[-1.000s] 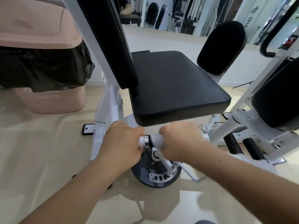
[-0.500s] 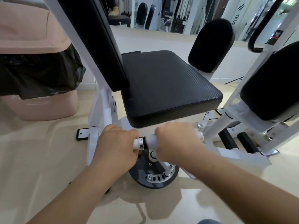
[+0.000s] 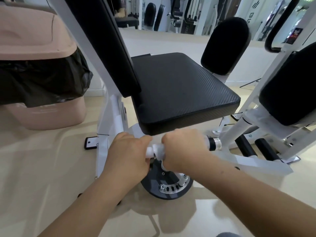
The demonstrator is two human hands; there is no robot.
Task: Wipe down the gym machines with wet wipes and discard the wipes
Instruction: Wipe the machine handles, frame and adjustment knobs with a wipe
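1. Far left: pink bin (image 3: 34, 40) with a black liner (image 3: 42, 82) standing on the floor, just beside the machine's white frame (image 3: 111, 113). This is probably where the wipe ends up.
2. My left hand (image 3: 130, 151) is clenched round the left end of the bar (image 3: 150, 152), which runs across just below the front edge of the seat (image 3: 179, 91). It holds the bar steady and carries no wipe that I can see.
3. Between my fists a short length of white shows. I take the wrinkled part against the right fist to be the wipe (image 3: 159, 149) wrapped round the bar, but most of it is hidden.
4. My right hand (image 3: 183, 149) is curled over the bar with the wipe under the fingers.
5. Right of that fist, the bar ends in a black and chrome collar (image 3: 214, 144).
6. Handling, as a judgement:
   - The wipe is light, limp and wet. It will bunch or slide unless wrapped fully and squeezed.
   - The bar is rigid, smooth metal, likely slick once damp.
   - The bar seems to sit on a pivot above the dark disc (image 3: 153, 183), so it may swing. Best to grip near its ends, firmly, and rub along the length.
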